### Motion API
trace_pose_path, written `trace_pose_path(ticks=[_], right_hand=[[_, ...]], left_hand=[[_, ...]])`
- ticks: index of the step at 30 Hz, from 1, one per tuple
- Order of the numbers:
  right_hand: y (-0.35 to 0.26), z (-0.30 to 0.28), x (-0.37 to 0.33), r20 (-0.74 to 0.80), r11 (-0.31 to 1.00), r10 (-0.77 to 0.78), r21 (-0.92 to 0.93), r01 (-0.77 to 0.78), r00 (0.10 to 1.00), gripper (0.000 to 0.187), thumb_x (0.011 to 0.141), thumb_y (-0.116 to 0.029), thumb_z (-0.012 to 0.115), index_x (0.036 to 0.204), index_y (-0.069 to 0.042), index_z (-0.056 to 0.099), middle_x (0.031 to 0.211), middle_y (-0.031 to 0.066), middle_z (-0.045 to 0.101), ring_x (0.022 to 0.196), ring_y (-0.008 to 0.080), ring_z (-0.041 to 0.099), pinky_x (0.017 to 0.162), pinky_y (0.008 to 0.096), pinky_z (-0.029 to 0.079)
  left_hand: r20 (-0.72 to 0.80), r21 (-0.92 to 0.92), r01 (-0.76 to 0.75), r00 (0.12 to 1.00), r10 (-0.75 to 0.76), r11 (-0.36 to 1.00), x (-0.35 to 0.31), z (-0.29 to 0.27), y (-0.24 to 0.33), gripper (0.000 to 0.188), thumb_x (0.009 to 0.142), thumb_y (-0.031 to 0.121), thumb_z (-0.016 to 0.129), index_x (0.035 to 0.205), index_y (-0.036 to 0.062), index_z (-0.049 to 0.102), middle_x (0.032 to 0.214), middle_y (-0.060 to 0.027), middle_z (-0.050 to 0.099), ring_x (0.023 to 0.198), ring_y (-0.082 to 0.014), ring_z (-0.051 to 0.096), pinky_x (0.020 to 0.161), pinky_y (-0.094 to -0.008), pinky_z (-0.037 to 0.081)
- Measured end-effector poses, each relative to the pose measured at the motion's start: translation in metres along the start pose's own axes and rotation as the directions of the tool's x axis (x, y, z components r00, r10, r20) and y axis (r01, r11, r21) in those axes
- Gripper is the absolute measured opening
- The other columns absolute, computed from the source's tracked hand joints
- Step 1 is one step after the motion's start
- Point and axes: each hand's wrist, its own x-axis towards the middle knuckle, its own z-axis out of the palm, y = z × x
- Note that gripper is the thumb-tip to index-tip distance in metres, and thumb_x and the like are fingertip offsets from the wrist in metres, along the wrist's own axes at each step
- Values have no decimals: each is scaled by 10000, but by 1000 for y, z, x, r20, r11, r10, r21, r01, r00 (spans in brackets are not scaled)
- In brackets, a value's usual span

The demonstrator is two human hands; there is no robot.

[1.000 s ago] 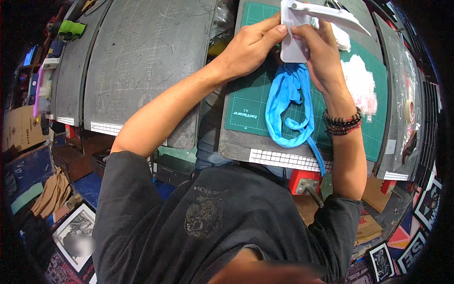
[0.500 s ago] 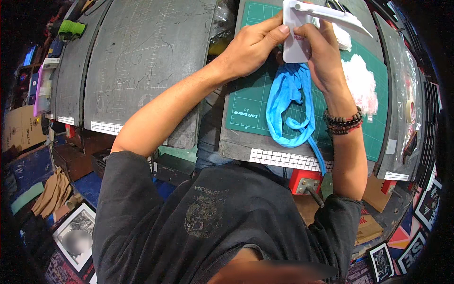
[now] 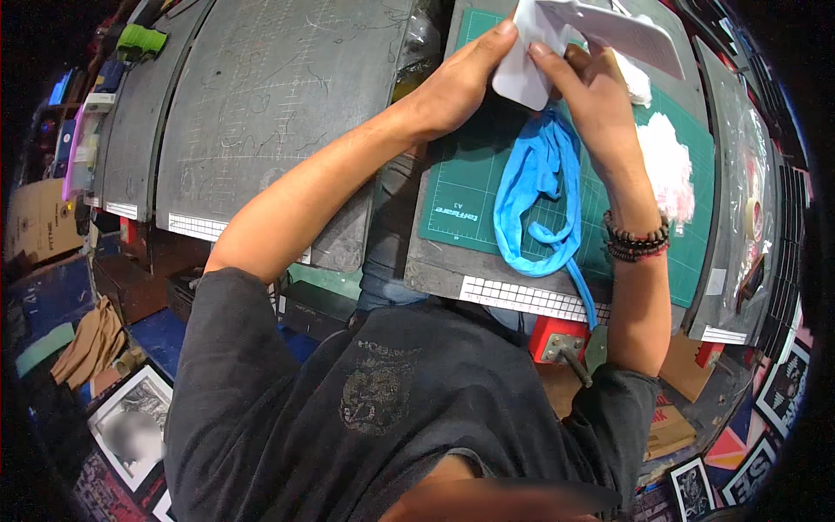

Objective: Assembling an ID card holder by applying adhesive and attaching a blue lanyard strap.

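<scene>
A white plastic piece (image 3: 522, 76), with a flat plate and a broad flap angled off it, is held above the green cutting mat (image 3: 470, 187). My left hand (image 3: 461, 87) is closed on the plate's left edge, thumb along the side and its other fingers mostly hidden behind. From the right, my right hand (image 3: 600, 109) presses its thumb to the plate's face, with the other fingers curled in near the flap. Below the hands a blue cloth strip (image 3: 513, 230) lies looped on the mat, one end hanging over the table's front edge.
White, pink-stained material (image 3: 665, 161) lies on the mat at right, with a white bundle (image 3: 637, 83) beyond it. A tape roll (image 3: 754, 217) sits on the right-hand board. To the left stands a grey table (image 3: 270, 122), past a gap; a red metal bracket (image 3: 557, 341) projects below the front edge.
The white plastic piece has tilted, its lower end shifting left and its flap turning to show more of its broad face. Both hands moved with it; the blue strip stays on the mat.
</scene>
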Motion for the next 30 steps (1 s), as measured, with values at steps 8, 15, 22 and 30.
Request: trace_pose_path(ticks=[8,15,22,30], right_hand=[[-24,-25,-2,-78,263,-870,-909,324,487,587,819,-264,907,1255,7,622,1236,165,626,998,218,634,742,298,518],[-50,-22,-14,15,80,-965,-933,351,261,423,806,-155,903,1165,-43,710,982,66,728,844,174,689,700,315,543],[-34,4,-16,111,296,-784,-797,526,610,165,881,-88,768,1045,-85,781,950,55,759,781,231,735,674,321,573],[-31,8,-15,120,322,-764,-781,535,635,176,892,-109,756,1065,-90,777,941,54,755,757,243,730,647,331,572]], left_hand=[[-47,-299,69,995,-87,952,8,-13,3,706,1080,612,291,1241,3,610,917,-130,722,817,-232,713,807,-349,565],[0,-201,54,998,-55,978,3,-16,-2,666,1090,590,324,1262,17,617,966,-102,712,874,-186,691,832,-316,539],[-22,62,-42,999,44,997,5,-5,-4,669,1086,612,314,1213,35,628,1016,-109,723,930,-177,698,871,-323,538],[-5,-76,151,988,-151,986,1,-16,-9,665,1074,648,357,1268,53,583,1050,-41,640,947,-137,619,829,-276,496]])
